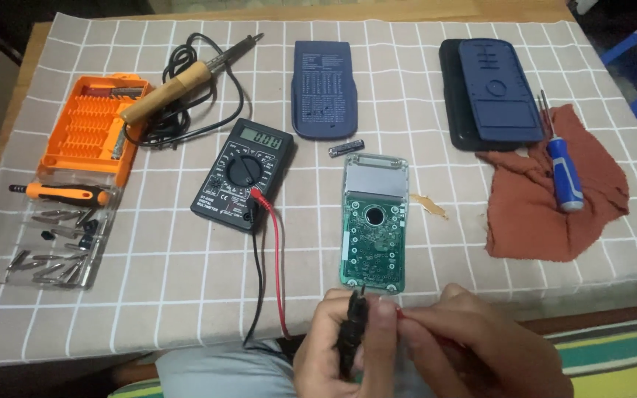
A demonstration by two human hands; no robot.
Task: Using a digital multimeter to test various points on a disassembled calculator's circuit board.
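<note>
My left hand (pixel 333 346) grips a black test probe (pixel 352 324) at the table's near edge, tip pointing up. My right hand (pixel 473 346) holds a red test probe (pixel 414 315) right beside it; the two probe tips are close together, just below an opened device with a bare green circuit board (pixel 374 228). Black and red leads (pixel 274 258) run from the probes up to a black digital multimeter (pixel 243 175) left of the board.
A grid-patterned cloth (pixel 444 110) covers the table. On it lie a wooden-handled soldering iron (pixel 178 85), an orange screwdriver-bit case (pixel 90 125) with loose bits (pixel 60 250), a small battery (pixel 346 148), two dark blue covers (pixel 324 88) (pixel 499 92), and a blue screwdriver (pixel 563 169) on a rust-coloured rag (pixel 540 214).
</note>
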